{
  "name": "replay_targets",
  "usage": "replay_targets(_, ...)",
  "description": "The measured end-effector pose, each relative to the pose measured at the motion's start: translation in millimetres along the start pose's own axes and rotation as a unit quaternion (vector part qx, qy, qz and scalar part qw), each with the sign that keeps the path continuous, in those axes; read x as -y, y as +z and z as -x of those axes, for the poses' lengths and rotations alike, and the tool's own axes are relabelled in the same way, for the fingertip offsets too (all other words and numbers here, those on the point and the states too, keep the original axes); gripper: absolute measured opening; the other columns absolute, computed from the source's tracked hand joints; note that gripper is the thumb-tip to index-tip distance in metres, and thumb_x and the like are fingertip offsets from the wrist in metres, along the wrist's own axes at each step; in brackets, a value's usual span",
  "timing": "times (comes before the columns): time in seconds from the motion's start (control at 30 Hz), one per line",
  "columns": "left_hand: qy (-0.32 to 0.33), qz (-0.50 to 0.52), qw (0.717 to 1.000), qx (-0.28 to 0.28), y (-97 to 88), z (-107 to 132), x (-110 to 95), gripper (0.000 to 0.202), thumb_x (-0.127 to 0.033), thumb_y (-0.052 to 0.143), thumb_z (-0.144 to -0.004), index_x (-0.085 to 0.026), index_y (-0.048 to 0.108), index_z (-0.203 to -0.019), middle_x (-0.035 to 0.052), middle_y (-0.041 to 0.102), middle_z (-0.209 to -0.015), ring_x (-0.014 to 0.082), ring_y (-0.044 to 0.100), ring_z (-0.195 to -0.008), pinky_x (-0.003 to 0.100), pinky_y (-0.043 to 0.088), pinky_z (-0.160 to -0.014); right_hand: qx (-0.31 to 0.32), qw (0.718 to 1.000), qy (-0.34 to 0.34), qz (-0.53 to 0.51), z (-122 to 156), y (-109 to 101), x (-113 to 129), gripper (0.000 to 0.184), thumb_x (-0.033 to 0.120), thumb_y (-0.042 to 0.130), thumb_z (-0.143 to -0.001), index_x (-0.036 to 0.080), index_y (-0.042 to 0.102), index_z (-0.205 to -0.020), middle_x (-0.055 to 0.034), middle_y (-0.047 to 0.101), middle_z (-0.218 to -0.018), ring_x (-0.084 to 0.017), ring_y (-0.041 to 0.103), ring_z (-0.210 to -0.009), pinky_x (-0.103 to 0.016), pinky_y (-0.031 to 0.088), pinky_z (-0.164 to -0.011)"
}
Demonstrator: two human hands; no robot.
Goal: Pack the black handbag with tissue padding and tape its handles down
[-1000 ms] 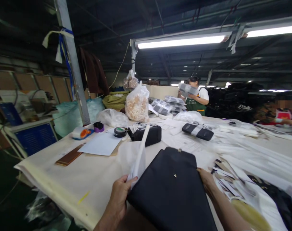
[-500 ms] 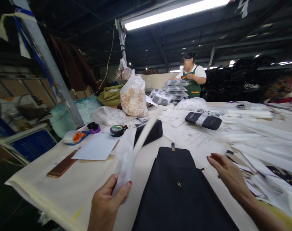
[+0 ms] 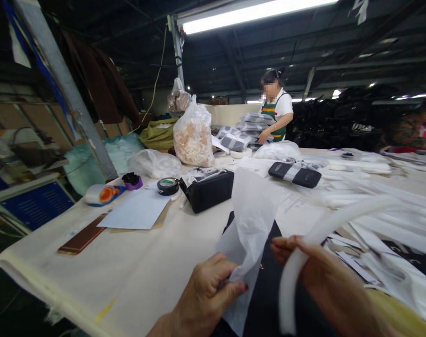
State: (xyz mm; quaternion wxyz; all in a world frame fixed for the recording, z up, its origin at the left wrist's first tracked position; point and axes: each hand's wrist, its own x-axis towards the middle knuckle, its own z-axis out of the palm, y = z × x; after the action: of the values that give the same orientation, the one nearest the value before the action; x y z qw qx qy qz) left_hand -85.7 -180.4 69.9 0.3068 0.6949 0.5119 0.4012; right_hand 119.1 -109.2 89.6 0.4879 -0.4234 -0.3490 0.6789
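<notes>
My left hand [image 3: 213, 290] pinches a thin white sheet of tissue paper [image 3: 253, 210], which stands up from the fingers. In my right hand [image 3: 328, 281] is a long, curved white foam strip [image 3: 353, 213]. It passes between thumb and fingers, one end hanging down and the other arching to the right. Under both hands lies a flat black bag [image 3: 269, 295] with a small gold-coloured fitting, largely covered by the paper and hands.
A black box-shaped case [image 3: 211, 192] stands beyond the paper. Tape rolls [image 3: 168, 186], a white sheet [image 3: 135, 210] and a brown phone-like slab [image 3: 82, 234] lie left. White strips [image 3: 402, 229] cover the right side. A co-worker [image 3: 277, 107] stands behind stacked wrapped packages [image 3: 255, 124].
My left hand has brought the tissue paper right, over the black bag. The foam strip, earlier beside the paper on the left, is now in my right hand. The co-worker's arm has lowered.
</notes>
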Motion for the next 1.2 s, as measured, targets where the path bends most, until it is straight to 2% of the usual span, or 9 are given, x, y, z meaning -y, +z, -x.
replay_targets(0.17,0.072,-0.147,0.986,0.033,-11.3,-3.1,4.7,0.025,-0.024,0.044,-0.09,-0.018,0.068,-0.09,0.0062,0.058,-0.082,0.0156,0.056,-0.075,0.023,0.042,-0.067,-0.095,0.992,-0.086,-0.009,-10.8,-27.8,36.8,0.032,0.034,0.082,-0.045,0.022,0.06,-0.066,0.0051,0.05,-0.056,-0.005,0.039,-0.044,-0.018,0.037,-0.04)
replay_targets(0.27,0.116,-0.209,0.97,0.053,-13.6,-7.6,6.6,0.024,-0.019,0.044,-0.089,-0.017,0.068,-0.094,0.0074,0.059,-0.082,0.0163,0.056,-0.075,0.023,0.042,-0.066,-0.119,0.977,-0.127,0.123,-15.0,-44.5,43.6,0.049,0.042,0.082,-0.048,0.025,0.064,-0.089,0.0063,0.047,-0.048,-0.007,0.037,-0.044,-0.017,0.031,-0.04)
replay_targets(0.33,0.131,-0.216,0.966,0.064,-13.1,-10.5,5.3,0.023,-0.017,0.045,-0.088,-0.015,0.068,-0.093,0.0078,0.059,-0.082,0.0165,0.057,-0.074,0.023,0.043,-0.066,-0.071,0.971,-0.128,0.19,-18.0,-52.7,41.0,0.056,0.044,0.082,-0.049,0.025,0.061,-0.097,0.0071,0.045,-0.045,-0.008,0.038,-0.045,-0.018,0.03,-0.042)
replay_targets(0.5,0.115,-0.143,0.979,0.088,-13.3,-11.5,-3.2,0.02,-0.023,0.051,-0.087,-0.019,0.069,-0.094,0.0066,0.061,-0.083,0.0158,0.058,-0.076,0.022,0.044,-0.068,0.008,0.959,-0.107,0.262,-26.9,-60.1,30.0,0.041,0.045,0.082,-0.052,0.017,0.051,-0.052,0.0037,0.046,-0.045,-0.008,0.039,-0.047,-0.023,0.029,-0.046)
replay_targets(0.63,0.064,-0.043,0.996,-0.033,-18.7,-14.1,-4.6,0.042,-0.037,0.058,-0.081,-0.018,0.06,-0.118,0.007,0.061,-0.085,0.0175,0.058,-0.074,0.026,0.047,-0.07,-0.015,0.947,-0.106,0.304,-33.3,-60.0,25.6,0.041,0.049,0.076,-0.061,0.017,0.052,-0.049,0.0034,0.044,-0.044,-0.009,0.038,-0.047,-0.024,0.026,-0.046)
replay_targets(0.73,-0.029,-0.017,0.986,-0.161,-21.2,-26.2,1.1,0.042,-0.033,0.059,-0.076,-0.016,0.061,-0.115,0.0071,0.06,-0.093,0.0129,0.054,-0.058,0.028,0.046,-0.066,-0.006,0.946,-0.097,0.308,-37.9,-60.0,22.0,0.037,0.05,0.075,-0.06,0.017,0.058,-0.058,0.0036,0.045,-0.046,-0.009,0.036,-0.045,-0.024,0.023,-0.044)
replay_targets(0.8,-0.104,0.013,0.979,-0.176,-21.5,-38.5,7.6,0.05,-0.028,0.068,-0.066,-0.016,0.061,-0.114,0.0095,0.058,-0.109,0.0092,0.049,-0.053,0.026,0.045,-0.061,0.004,0.948,-0.095,0.305,-40.0,-59.4,20.1,0.037,0.05,0.074,-0.06,0.017,0.059,-0.06,0.0034,0.046,-0.048,-0.009,0.034,-0.045,-0.025,0.021,-0.044)
replay_targets(0.97,-0.204,0.146,0.967,-0.042,-23.7,-74.8,20.7,0.066,-0.033,0.078,-0.056,-0.01,0.06,-0.115,0.0155,0.062,-0.111,0.0111,0.052,-0.052,0.022,0.035,-0.043,0.027,0.943,-0.073,0.324,-39.3,-51.3,29.2,0.037,0.049,0.073,-0.059,0.016,0.057,-0.057,0.0041,0.044,-0.048,-0.008,0.033,-0.045,-0.024,0.02,-0.044)
replay_targets(1.2,-0.163,0.313,0.932,0.087,-8.8,-105.7,-1.3,0.054,-0.038,0.083,-0.046,-0.011,0.069,-0.091,0.0094,0.069,-0.087,0.022,0.063,-0.084,0.028,0.046,-0.075,0.094,0.9,-0.078,0.419,-39.2,-28.7,63.9,0.036,0.048,0.069,-0.062,0.017,0.055,-0.052,0.0043,0.044,-0.047,-0.007,0.035,-0.044,-0.023,0.023,-0.044)
